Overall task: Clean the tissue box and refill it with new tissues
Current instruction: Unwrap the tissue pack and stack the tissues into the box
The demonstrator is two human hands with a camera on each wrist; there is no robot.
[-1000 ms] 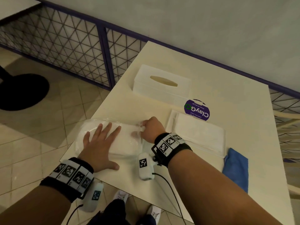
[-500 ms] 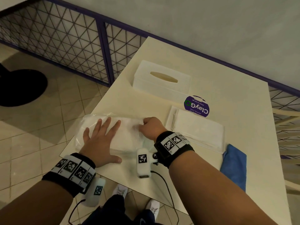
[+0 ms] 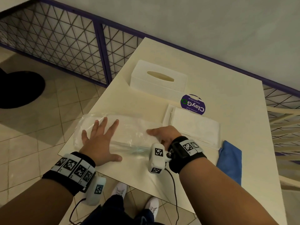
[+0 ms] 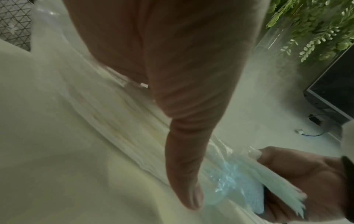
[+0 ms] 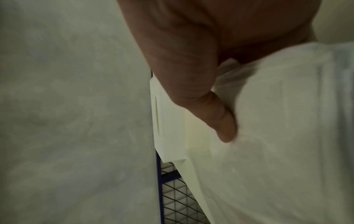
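The white tissue box (image 3: pixel 159 78) with an oval slot stands at the far side of the cream table (image 3: pixel 227 75). Nearer me lies a pack of white tissues (image 3: pixel 128 132) in clear plastic wrap. My left hand (image 3: pixel 102 137) lies flat on the pack's left half with its fingers spread. My right hand (image 3: pixel 162 133) grips the tissue stack at the pack's right end. In the left wrist view its fingers (image 4: pixel 298 174) curl round the stack's end where the plastic bunches up. The right wrist view shows the right thumb (image 5: pixel 220 118) lying on the tissues.
A second flat white tissue stack (image 3: pixel 193 127) lies right of my right hand. A folded blue cloth (image 3: pixel 230 159) sits beyond it near the front edge. A round purple sticker (image 3: pixel 193 105) marks the table. A purple mesh railing (image 3: pixel 65 46) runs on the left.
My right hand has shifted slightly right at the pack's end, still holding the tissues. The left hand stays flat on the pack.
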